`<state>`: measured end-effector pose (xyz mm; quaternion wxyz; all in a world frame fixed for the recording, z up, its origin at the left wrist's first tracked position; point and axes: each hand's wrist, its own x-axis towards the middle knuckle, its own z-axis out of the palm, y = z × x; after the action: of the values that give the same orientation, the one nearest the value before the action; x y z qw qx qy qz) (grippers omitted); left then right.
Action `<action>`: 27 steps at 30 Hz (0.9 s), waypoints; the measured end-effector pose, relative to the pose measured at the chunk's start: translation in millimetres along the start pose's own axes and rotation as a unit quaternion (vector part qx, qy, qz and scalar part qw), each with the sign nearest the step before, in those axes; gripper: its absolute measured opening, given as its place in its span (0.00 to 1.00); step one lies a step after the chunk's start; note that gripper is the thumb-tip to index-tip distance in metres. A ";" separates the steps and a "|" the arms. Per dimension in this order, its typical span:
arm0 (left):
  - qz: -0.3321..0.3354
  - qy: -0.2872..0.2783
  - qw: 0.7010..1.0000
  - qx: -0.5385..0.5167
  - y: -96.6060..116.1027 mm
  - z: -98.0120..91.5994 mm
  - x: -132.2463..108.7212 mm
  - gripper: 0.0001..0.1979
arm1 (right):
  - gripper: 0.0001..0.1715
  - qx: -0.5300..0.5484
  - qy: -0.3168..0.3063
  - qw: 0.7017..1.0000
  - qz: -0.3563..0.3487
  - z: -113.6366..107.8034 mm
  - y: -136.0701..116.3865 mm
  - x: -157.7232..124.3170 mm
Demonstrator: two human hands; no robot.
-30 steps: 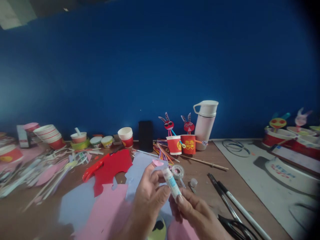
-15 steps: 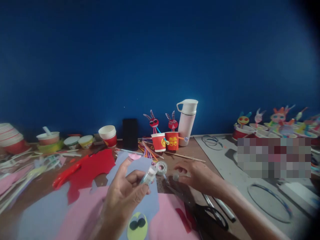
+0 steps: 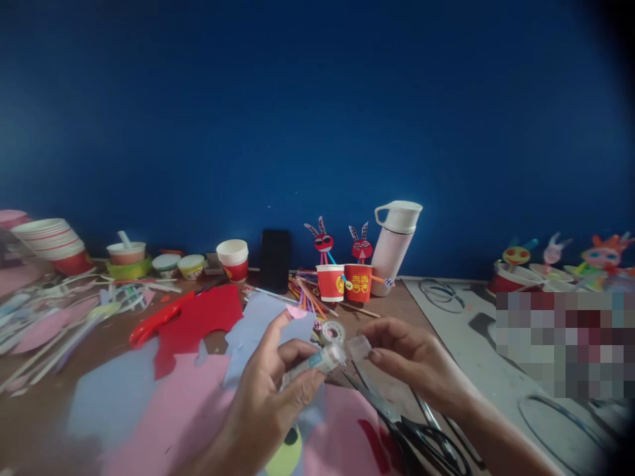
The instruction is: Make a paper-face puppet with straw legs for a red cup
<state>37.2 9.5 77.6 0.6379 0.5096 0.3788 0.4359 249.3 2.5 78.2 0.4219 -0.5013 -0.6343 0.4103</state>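
Observation:
My left hand [image 3: 280, 383] is closed around a small glue tube [image 3: 317, 361], with a small pink paper piece [image 3: 296, 312] stuck on its raised forefinger tip. My right hand [image 3: 414, 360] pinches the tube's clear cap [image 3: 358, 347] right at the tube's tip. Just behind the tube lies a small roll of clear tape [image 3: 333, 332]. Under my hands lie pink foam sheets [image 3: 198, 410], a pale blue sheet [image 3: 258, 324] and a yellow round face piece [image 3: 285, 456]. Black scissors [image 3: 426, 446] lie under my right wrist.
Two red paper cups with rabbit figures [image 3: 344, 281] and a white thermos jug [image 3: 394, 244] stand at the back. A black phone [image 3: 276, 260], stacked paper cups [image 3: 52, 241], red paper [image 3: 198, 324], a red cutter [image 3: 153, 322] and loose sticks [image 3: 74, 317] lie left. More paper-cup figures [image 3: 516, 268] stand right.
My right hand let go of the tube, reached to the table for the cap, and has brought it back to the tube's tip. My left hand kept the tube and tilted it sideways.

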 end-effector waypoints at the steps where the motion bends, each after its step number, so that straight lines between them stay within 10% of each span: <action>1: -0.001 -0.003 1.000 0.003 -0.9 -0.4 0.0 0.42 | 0.11 0.059 0.008 0.998 0.007 2.1 -2.2 -1.6; 27: -0.010 -0.122 0.989 0.077 -10.8 -2.5 2.4 0.32 | 0.12 -0.048 0.043 0.997 0.049 22.4 -4.9 -14.4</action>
<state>37.5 11.4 66.5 0.6424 0.6029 0.3360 0.3331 228.7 -14.6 74.2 0.4031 -0.5688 -0.6093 0.3779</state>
